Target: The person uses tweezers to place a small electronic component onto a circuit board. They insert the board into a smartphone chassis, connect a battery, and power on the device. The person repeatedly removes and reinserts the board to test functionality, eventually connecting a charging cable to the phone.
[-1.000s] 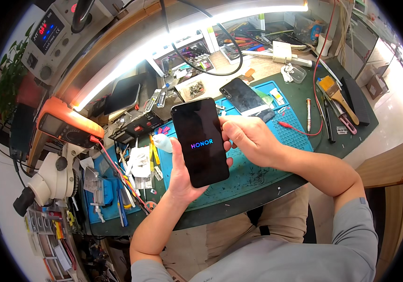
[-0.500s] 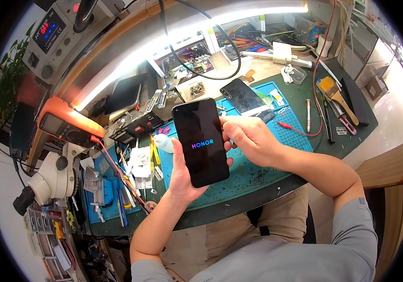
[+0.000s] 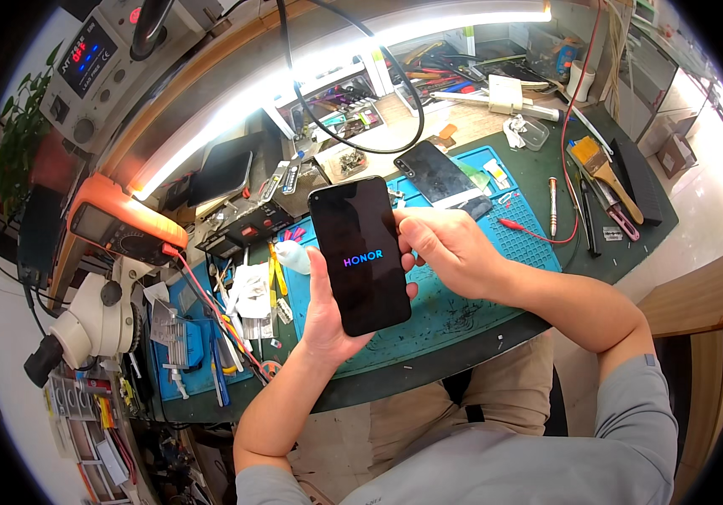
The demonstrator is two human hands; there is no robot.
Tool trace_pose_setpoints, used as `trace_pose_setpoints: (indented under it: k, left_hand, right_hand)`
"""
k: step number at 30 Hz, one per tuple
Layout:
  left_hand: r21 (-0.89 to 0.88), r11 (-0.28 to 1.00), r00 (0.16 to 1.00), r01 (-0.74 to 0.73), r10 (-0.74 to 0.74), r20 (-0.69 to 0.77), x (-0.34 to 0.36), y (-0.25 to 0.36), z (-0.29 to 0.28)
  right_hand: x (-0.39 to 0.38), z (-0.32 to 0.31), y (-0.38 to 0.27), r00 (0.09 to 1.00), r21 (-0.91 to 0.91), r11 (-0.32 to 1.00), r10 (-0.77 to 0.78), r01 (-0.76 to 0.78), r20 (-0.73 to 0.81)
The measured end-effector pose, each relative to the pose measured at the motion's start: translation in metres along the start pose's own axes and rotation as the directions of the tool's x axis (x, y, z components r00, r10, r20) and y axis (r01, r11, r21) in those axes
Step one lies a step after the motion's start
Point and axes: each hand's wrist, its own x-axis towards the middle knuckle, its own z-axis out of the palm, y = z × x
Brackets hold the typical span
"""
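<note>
A black smartphone [image 3: 360, 290] with a coloured logo on its dark screen is held upright above the blue mat [image 3: 454, 303]. My left hand [image 3: 328, 311] is closed around its lower left side, the thumb along the left edge and fingertips showing past the right edge. Against the upper right edge, my right hand [image 3: 445, 248] has its fingers curled and thumb bent, pinching the phone's side. Behind it on the mat lies another dark phone [image 3: 441, 177] with a camera strip. A pale blue squeeze bulb [image 3: 294, 256] sits just left of my left thumb.
An orange multimeter [image 3: 121, 219] and a white microscope [image 3: 96, 320] stand on the left. Tweezers, tissue and small tools crowd the bench beside them. A brush [image 3: 610, 177] and screwdriver [image 3: 553, 206] lie at right. A black cable loop [image 3: 416, 126] hangs over the back.
The hanging cable loop has swung slightly left and lower. Both hands and the phone stay in place, with the same logo on the screen.
</note>
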Motion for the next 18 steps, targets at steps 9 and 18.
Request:
trace_pose_setpoints:
  k: [9,18]
  left_hand:
    - [-0.010,1.000,1.000,-0.010,0.010,-0.018,-0.0005,-0.0003,0.0026]
    - [-0.006,1.000,0.999,0.001,-0.001,-0.040,-0.0009,0.0001,0.0046]
  right_hand:
    - [-0.0004,0.0008,0.0017,1.000,-0.010,1.000,-0.004,0.004,-0.012]
    - [-0.0005,0.0004,0.0019,1.000,-0.002,1.000,0.006,-0.006,-0.006]
